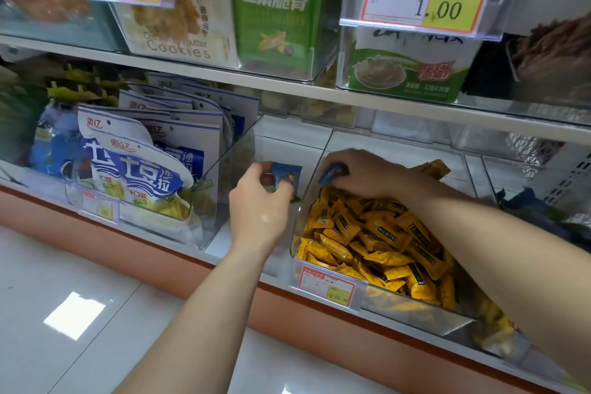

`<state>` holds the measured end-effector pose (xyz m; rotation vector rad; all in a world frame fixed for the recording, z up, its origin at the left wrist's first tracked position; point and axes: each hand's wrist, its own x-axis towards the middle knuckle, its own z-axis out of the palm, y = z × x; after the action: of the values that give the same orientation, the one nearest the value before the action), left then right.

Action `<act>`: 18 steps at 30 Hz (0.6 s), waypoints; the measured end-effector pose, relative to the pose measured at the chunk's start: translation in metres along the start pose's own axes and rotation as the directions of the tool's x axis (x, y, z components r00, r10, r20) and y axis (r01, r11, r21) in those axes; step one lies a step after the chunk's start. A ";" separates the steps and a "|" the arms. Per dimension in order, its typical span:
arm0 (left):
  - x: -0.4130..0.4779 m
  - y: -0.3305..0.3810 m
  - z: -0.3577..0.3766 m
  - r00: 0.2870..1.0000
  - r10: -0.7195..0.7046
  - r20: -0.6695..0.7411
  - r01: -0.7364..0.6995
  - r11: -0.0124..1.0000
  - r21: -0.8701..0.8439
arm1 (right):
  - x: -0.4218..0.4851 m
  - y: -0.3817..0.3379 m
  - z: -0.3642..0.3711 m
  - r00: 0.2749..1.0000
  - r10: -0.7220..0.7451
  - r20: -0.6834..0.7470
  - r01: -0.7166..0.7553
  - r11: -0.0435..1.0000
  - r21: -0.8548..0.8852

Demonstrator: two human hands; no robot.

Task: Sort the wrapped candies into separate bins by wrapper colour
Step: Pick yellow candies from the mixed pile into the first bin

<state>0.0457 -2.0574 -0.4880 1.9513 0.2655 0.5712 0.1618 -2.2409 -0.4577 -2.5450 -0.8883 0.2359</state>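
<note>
Candy (285, 173), blue, in left hand (260, 206), second candy (332, 173) in right hand (371, 174)

The yellow candies (377, 233) wear glossy, crinkled film wrappers inside a clear, smooth plastic bin (412, 313) fronted by a paper price label (326, 286), the blue-and-white pouches (137, 166) look shiny, and the floor tiles (64, 297) gleam.

Blue candy (284, 174) held left of clear bin (393, 150); second blue candy (332, 173) over yellow candies (383, 240) — heaped inside.
</note>
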 end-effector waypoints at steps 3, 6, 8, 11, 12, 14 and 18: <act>-0.001 0.000 -0.001 1.000 -0.005 0.006 0.005 1.000 -0.013 | -0.006 0.006 0.008 0.992 0.029 0.123 -0.014 0.992 -0.123; -0.001 0.000 -0.002 1.000 -0.004 0.017 0.004 1.000 -0.005 | -0.016 0.017 0.005 0.980 0.056 0.191 -0.015 0.978 -0.210; -0.002 -0.001 -0.001 1.000 -0.006 0.030 0.006 1.000 -0.002 | -0.019 0.021 0.005 0.971 0.096 0.218 -0.040 0.967 -0.251; -0.003 -0.001 -0.001 0.999 -0.006 0.037 0.007 1.000 -0.015 | -0.011 0.021 0.000 0.979 0.105 0.172 -0.050 0.952 -0.301; -0.003 0.000 -0.001 0.999 -0.005 0.035 0.005 1.000 -0.019 | -0.006 0.018 -0.002 0.983 0.108 0.149 -0.059 0.952 -0.300; -0.003 0.000 -0.003 1.000 -0.001 0.030 0.001 1.000 -0.028 | 0.004 0.015 -0.003 0.994 0.106 0.042 -0.094 0.973 -0.212; -0.003 0.001 -0.003 1.000 0.000 0.029 0.001 0.999 -0.037 | 0.018 0.014 0.013 0.991 0.130 -0.013 -0.131 0.987 -0.096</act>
<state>0.0414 -2.0563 -0.4871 1.9225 0.2361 0.5434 0.1797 -2.2352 -0.4761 -2.6957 -0.7478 0.2286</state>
